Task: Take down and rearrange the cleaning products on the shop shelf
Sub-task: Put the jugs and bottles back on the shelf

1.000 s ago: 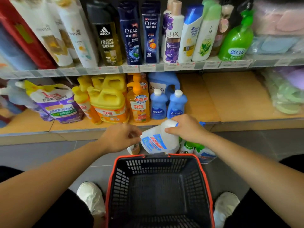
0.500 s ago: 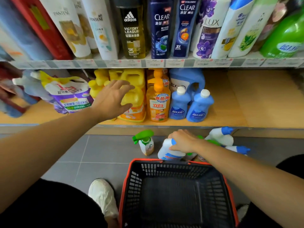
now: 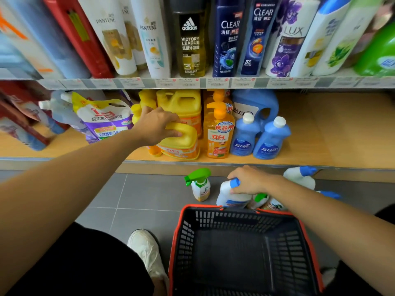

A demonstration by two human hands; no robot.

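Spanning the view, the wooden shelf [image 3: 320, 133] carries detergents, with a black basket [image 3: 235, 218] below. On the shelf, the left hand [image 3: 157, 124] curls over the front yellow jug [image 3: 181, 144]. The right hand [image 3: 250, 180] clasps a white blue-capped bottle [image 3: 230, 195] standing on the floor [image 3: 149, 193] near a green-triggered spray bottle [image 3: 199, 184].

— What can be read on the upper shelf [image 3: 261, 83]?
— "PANTENE" on two white bottles [image 3: 111, 39] [image 3: 152, 39]. "adidas VICTORY LEAGUE" and a "3" on the dark bottle [image 3: 190, 43]. "CLEAR" on two navy bottles [image 3: 227, 39] [image 3: 257, 39], the right one also "3X". "LUX" on the purple-flowered bottle [image 3: 286, 45].
— And on the lower shelf [image 3: 310, 135]?
— "立白" on the purple pouch [image 3: 104, 120] and the orange pump bottle [image 3: 218, 137], which adds "食品用". "蓝月亮" on the small blue bottles [image 3: 243, 139] [image 3: 269, 144]. The price tags [image 3: 218, 82] are too blurred to read.
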